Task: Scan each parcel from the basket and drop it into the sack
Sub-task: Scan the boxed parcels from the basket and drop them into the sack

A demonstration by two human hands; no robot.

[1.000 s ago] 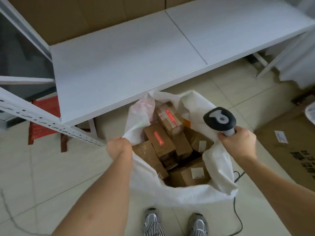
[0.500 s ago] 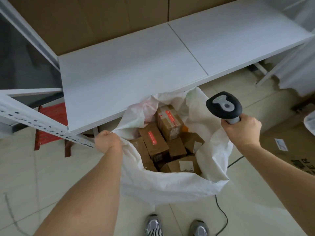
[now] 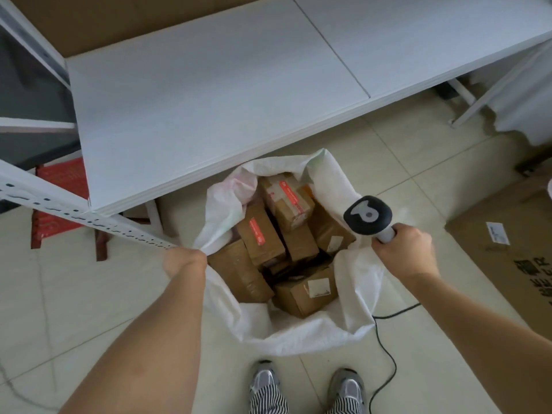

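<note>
**Sack held open at both sides, parcels inside, no basket in view**

White sack (image 3: 298,333) stood on the tiled floor just in front of the person's shoes, its far lip under the edge of the white desk (image 3: 209,115). Brown parcels (image 3: 263,234) filled it, lying at mixed angles, most long axes running roughly away from the person. Left hand (image 3: 183,261) curled round the sack's left rim, that grip clamped on the fabric. Right hand (image 3: 403,252) wrapped round the handle of the scanner (image 3: 367,215), head pointing forward over the right rim; it appeared to pinch the rim as well, though I could not be sure. Scanner cord trailed across the floor to the right of the shoes.

The basket was not visible, so which hand lay nearer the next parcel could not be judged; the left would have to release the rim to fetch one.

Against the earlier frames: sack mouth pulled wider, both hands spread further apart, and the parcels had settled lower.
</note>
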